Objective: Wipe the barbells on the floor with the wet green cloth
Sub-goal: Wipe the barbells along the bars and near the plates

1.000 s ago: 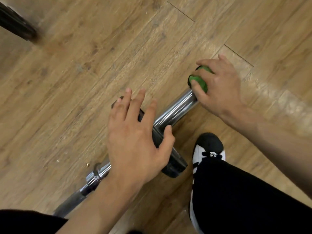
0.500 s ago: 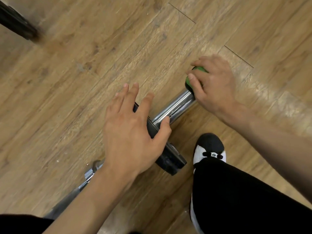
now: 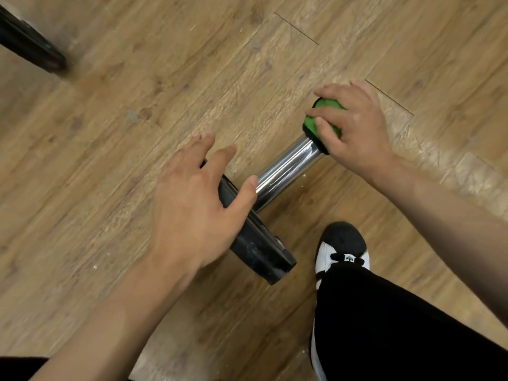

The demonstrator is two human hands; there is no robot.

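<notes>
The barbell [image 3: 270, 188] lies slantwise on the floor [image 3: 165, 78], its black plate [image 3: 258, 248] near my view's middle and the chrome sleeve [image 3: 291, 167] running up and right from it. My left hand [image 3: 198, 199] rests flat across the plate's top edge, fingers straight and spread, gripping nothing. I judge it is there to stop the bar rolling while the other end is rubbed. My right hand [image 3: 354, 127] is curled round the cloth [image 3: 324, 119], which is bunched over the far tip of the sleeve. Capping the tip that way lets a twist of the wrist clean the end face and rim together. A shoe [image 3: 341, 248] is planted just beside the plate, apart from it.

Compared with half a second ago, the cloth has not travelled along the sleeve: the same stretch of bare chrome shows. More green now shows between the fingers, so the hand seems to have turned on the tip. The left hand stays on the plate, shifted slightly up and left. The thinner shaft seen earlier at lower left is no longer visible.
</notes>
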